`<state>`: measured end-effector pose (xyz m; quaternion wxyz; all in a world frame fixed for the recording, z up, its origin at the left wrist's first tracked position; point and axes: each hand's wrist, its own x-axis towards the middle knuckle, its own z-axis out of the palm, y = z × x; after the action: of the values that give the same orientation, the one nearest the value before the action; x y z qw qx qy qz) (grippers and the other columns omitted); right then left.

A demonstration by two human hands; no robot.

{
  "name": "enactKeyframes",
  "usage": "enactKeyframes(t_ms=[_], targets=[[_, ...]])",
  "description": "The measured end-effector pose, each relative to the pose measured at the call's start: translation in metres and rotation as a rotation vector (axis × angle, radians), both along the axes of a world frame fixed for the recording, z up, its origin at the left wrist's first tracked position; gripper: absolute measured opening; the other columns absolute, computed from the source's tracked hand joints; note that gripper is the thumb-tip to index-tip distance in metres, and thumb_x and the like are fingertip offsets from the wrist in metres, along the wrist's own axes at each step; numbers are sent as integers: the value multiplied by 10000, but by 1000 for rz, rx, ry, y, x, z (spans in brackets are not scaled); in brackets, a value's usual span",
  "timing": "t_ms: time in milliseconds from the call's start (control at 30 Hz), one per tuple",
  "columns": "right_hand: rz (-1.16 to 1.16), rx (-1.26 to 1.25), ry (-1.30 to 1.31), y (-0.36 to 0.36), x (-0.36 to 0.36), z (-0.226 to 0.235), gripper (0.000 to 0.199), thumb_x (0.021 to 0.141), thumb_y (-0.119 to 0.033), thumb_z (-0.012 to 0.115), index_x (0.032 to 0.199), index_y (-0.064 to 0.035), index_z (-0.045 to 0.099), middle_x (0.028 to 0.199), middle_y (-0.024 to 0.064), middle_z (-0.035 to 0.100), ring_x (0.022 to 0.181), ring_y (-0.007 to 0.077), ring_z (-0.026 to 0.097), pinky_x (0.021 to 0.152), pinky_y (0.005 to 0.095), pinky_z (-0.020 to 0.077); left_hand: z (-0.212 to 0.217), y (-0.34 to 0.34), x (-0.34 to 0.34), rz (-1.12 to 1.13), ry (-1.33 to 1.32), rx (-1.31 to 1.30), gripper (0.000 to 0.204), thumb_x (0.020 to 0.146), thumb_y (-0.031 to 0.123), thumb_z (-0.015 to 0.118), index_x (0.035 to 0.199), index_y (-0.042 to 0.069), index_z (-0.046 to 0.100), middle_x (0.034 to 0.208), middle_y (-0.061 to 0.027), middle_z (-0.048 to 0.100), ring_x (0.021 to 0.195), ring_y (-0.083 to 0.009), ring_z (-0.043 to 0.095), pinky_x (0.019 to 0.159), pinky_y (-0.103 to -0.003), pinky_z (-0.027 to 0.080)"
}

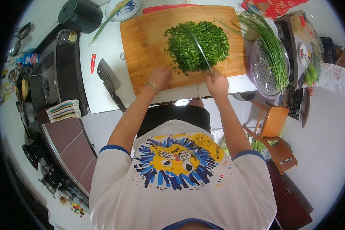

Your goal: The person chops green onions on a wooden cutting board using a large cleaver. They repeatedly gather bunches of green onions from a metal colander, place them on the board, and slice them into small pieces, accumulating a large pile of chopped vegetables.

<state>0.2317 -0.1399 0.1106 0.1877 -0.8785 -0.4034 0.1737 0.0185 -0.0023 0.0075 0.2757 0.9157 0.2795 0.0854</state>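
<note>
A thin-looking knife (pixel 201 51) is gripped in my right hand (pixel 217 84), closed round its handle at the board's near edge. Its blade reaches into a wide heap of finely chopped green chives (pixel 180 42) and leans up to the left. Under the heap is a wooden cutting board (pixel 145 46). Near the board's front left part rests my left hand (pixel 161 78), with a bracelet at the wrist. Its fingers look curled in, and whether they hold anything is hidden. It lies just left of and below the heap, apart from the knife.
Left of the board lie a cleaver (pixel 110 82) and a small red-handled tool (pixel 93 63). A plate (pixel 120 11) and a dark pot (pixel 79 17) stand far left. At right, long chives (pixel 274 53) lie over a colander (pixel 260 71). A wooden chair (pixel 274 119) stands below.
</note>
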Motion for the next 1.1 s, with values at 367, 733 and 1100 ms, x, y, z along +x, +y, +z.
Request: enactKeyframes(t_ms=[367,733,1100], targets=[[-141,-85,-119,-45,81,-10,264,755,-242,604,870,-12,541,739,234,622,704,410,614,641,493,488,31,25,50,441,31,-110,210,838,119,584,1035,48,604,1001,-138,609,976,-311,556,821,-404,464],[-195,45,-45,-50,113,-42,352,767,-280,651,917,1,500,809,230,619,750,412,608,660,495,483,57,14,77,443,-82,141,243,805,116,619,1031,25,614,1049,-162,599,1018,-340,523,911,-400,418],[109,-67,-317,-28,138,-57,253,815,-249,616,909,-17,580,943,141,552,881,297,577,678,396,516,88,-6,115,396,-59,229,250,780,112,643,1019,39,623,1003,-147,609,967,-337,526,868,-408,425]])
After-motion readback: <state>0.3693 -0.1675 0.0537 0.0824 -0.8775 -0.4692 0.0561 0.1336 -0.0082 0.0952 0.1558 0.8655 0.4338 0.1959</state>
